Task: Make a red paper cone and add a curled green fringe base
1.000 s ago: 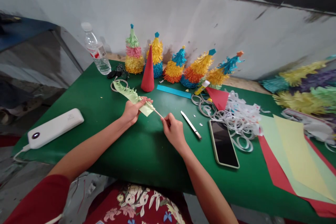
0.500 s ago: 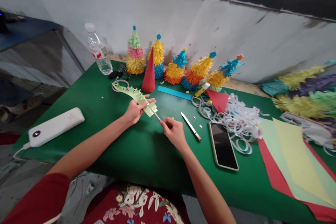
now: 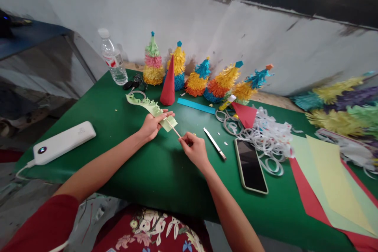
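Between the thumb and fingers of my left hand [image 3: 151, 126] is a strip of light green paper [image 3: 149, 105], its fringed edge partly curled. My right hand [image 3: 193, 146] pinches the near end of a thin stick [image 3: 176, 131]. The stick's far part lies against the paper, under my left thumb. A plain red paper cone [image 3: 168, 88] stands upright just beyond my hands. Near it a blue paper strip [image 3: 196, 106] lies flat. To the right of my right hand rests a slim silver-white cutter or tweezer-like tool [image 3: 214, 143].
Several fringed paper trees [image 3: 153, 65] line the wall behind. A water bottle [image 3: 113, 59] and a white power bank [image 3: 65, 141] are on the left. Rightward lie a phone [image 3: 251, 165], a glue stick [image 3: 227, 102], white paper curls [image 3: 271, 138] and coloured sheets [image 3: 327, 173].
The view has shifted slightly. Both hands keep nearly the same place and hold on the paper strip and the stick.
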